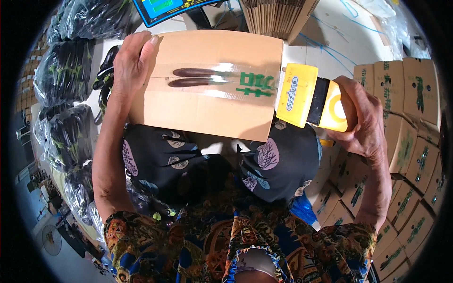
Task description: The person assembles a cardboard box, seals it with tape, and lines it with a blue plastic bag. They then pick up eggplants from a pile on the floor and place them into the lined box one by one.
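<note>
A closed cardboard box (198, 115) lies across my knees, printed with two eggplants and green characters. Clear packing tape (212, 93) runs along its middle seam. My left hand (132, 60) grips the box's left end, thumb on the top face. In my right hand (366, 113) is a yellow tape dispenser (297, 95) with a black band and a warning label. Its front sits at the box's right edge, where the tape strip ends. My right palm covers part of the dispenser's rear.
Bagged eggplants (65, 72) line the left side, with loose eggplants (106, 69) beside them. A blue-framed digital scale (170, 9) and folded cardboard (272, 16) stand ahead. Stacked printed cartons (407, 152) fill the right. Blue strapping (329, 49) lies on the floor.
</note>
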Available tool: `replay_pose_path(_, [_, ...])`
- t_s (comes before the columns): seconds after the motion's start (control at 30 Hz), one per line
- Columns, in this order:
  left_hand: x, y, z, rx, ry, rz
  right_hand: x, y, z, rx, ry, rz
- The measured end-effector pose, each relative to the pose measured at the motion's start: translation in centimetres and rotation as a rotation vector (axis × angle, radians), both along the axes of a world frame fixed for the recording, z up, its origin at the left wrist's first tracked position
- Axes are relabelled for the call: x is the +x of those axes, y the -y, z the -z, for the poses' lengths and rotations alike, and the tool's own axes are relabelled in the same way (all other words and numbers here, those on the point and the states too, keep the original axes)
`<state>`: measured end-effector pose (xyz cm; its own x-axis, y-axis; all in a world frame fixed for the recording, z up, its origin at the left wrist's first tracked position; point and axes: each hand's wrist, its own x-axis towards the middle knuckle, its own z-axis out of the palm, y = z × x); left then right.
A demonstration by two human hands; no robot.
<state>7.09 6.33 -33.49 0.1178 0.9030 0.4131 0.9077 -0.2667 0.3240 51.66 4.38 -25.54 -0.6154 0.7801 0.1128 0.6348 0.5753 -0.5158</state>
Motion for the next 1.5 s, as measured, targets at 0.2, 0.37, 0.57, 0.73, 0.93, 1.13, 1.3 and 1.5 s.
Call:
replay_pose_path(0.2, [0.2, 0.2, 0.0, -0.003, -0.019, -0.037, -0.5, 0.0, 1.2, -0.076, 0.006, 0.015])
replay_pose_path(0.37, [0.1, 0.7, -0.7, -0.136, 0.024, -0.064, -0.4, -0.2, 3.4, -0.124, -0.009, 0.014])
replay_pose_path(0.57, [0.2, 0.4, -0.1, -0.118, 0.011, -0.045, 1.0, 0.1, 9.8, -0.222, -0.096, 0.045])
replay_pose_path(0.73, [0.4, -0.3, 0.2, 0.004, 0.004, 0.018, 6.7, 2.0, 16.1, -0.323, -0.058, 0.174])
replay_pose_path(0.93, [0.8, -0.3, 0.0, -0.106, -0.044, -0.041, 7.2, 2.7, 14.1, -0.204, 0.122, 0.122])
replay_pose_path(1.13, [0.2, 0.3, -0.1, -0.103, -0.122, -0.091, -1.1, 1.1, 7.0, -0.2, 0.639, 0.134])
replay_pose_path(1.3, [0.6, -0.6, 0.6, -0.026, -0.137, -0.071, -5.5, -1.9, 16.3, 0.531, 0.753, -0.272])
replay_pose_path(1.5, [0.2, 0.0, 0.2, -0.092, -0.073, -0.05, -2.3, -4.6, 18.5, -0.354, 0.77, 0.166])
